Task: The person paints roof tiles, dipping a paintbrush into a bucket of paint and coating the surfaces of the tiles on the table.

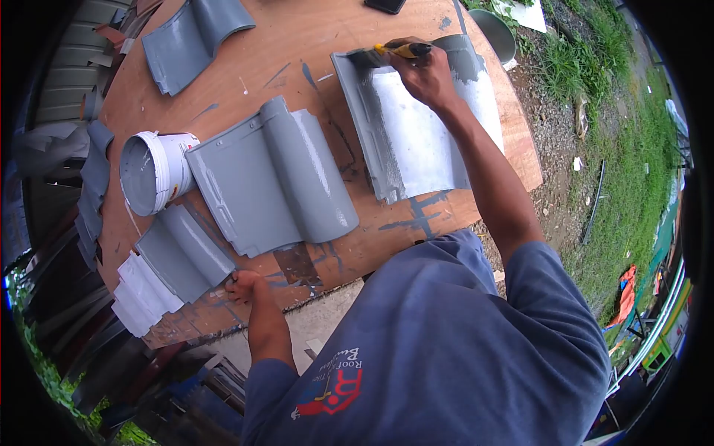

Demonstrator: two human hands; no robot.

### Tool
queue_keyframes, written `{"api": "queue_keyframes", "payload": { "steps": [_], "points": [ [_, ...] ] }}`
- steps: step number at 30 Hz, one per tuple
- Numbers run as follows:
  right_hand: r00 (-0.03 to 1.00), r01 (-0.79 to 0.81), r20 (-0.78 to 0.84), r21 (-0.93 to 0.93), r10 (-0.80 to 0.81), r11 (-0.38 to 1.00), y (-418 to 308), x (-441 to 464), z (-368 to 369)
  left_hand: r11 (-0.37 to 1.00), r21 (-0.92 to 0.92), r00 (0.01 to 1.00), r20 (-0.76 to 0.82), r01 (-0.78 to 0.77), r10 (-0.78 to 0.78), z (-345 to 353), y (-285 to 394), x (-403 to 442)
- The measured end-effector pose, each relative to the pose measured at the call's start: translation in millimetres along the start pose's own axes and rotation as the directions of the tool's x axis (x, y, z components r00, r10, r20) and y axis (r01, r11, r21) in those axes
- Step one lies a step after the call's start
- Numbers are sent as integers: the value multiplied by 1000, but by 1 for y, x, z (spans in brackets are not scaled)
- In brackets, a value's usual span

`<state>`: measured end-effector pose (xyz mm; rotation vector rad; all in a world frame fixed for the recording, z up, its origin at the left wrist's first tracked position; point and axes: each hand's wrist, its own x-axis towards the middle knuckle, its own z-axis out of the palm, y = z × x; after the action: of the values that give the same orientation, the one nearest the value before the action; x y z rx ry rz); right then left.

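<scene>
My right hand (424,70) grips a paintbrush (398,50) with a yellow and black handle. The bristles touch the upper left part of a curved roof tile (413,137), which is white in the middle with grey paint along its left and top edges. My left hand (244,286), fingers curled, is at the lower right corner of a smaller grey tile (186,249) by the table's near edge; whether it grips the tile is unclear. A large grey tile (275,178) lies between, beside a white bucket (175,167) of grey paint.
Another grey tile (195,37) lies at the upper left of the paint-marked wooden table (297,82). White tiles (141,293) sit at the lower left, grey ones (95,178) along the left edge. A dark phone-like object (384,5) is at the top.
</scene>
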<state>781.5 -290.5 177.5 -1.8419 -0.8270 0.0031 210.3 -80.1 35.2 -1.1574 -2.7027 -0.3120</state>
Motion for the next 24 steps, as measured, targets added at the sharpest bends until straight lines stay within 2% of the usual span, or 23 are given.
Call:
{"api": "queue_keyframes", "payload": {
  "steps": [2, 3, 5, 7, 9, 10, 13, 14, 15, 17, 18, 19, 21, 22, 23, 24],
  "points": [
    [994, 82, -57, -249, -99, 965, 3, 3, -9, 998, 57, 999, 36, 26, -28, 0, 1, 0],
    [993, 86, -56, -248, -103, 965, 3, 6, -14, 998, 55, 999, 36, 30, -32, 3, 3, 2],
    [954, 189, -149, -376, -261, 907, 3, 7, -21, 999, 39, 1000, 0, 21, -21, 6, -1, 3],
    [948, 222, -137, -361, -287, 906, -1, 5, -21, 999, 30, 1000, 16, 25, -25, 6, -4, 2],
    [988, 45, -133, -239, -79, 970, -6, 2, -14, 1000, 9, 999, 31, 16, -16, -2, -2, 0],
    [985, -112, -143, -135, 92, 984, -11, -4, -7, 1000, 17, 999, 47, 24, -25, -7, 1, -2],
    [975, -198, -76, 148, 211, 969, -2, -14, 14, 999, 28, 998, 58, 35, -37, -6, 3, -4],
    [959, -274, 9, 268, 282, 924, -7, -14, 13, 998, 37, 998, 48, 41, -43, -6, 4, -2],
    [958, -277, 7, 268, 286, 923, -11, -12, 8, 999, 39, 998, 48, 38, -40, -5, 4, 0],
    [962, -256, 0, 355, 274, 899, -16, -9, -2, 998, 58, 997, 59, 40, -43, -4, 3, 0],
    [978, -200, -6, 244, 208, 949, -11, -6, -7, 997, 65, 997, 61, 43, -47, -5, 2, -1],
    [978, -201, 1, 242, 207, 949, -7, -2, -11, 998, 43, 997, 61, 35, -38, -6, 2, -2],
    [993, 99, 77, -87, -92, 991, 1, 4, -20, 999, 23, 998, 62, 31, -32, -7, 1, -2],
    [985, 62, 164, -71, -49, 996, 4, 2, -22, 999, 31, 998, 62, 30, -32, -7, 2, -3],
    [985, 63, 166, -72, -50, 995, 2, -1, -25, 999, 40, 998, 63, 30, -32, -6, 3, -3],
    [959, 124, 264, -65, -103, 990, 0, -9, -28, 999, 43, 997, 65, 31, -34, -5, 3, -3]
  ]
}}
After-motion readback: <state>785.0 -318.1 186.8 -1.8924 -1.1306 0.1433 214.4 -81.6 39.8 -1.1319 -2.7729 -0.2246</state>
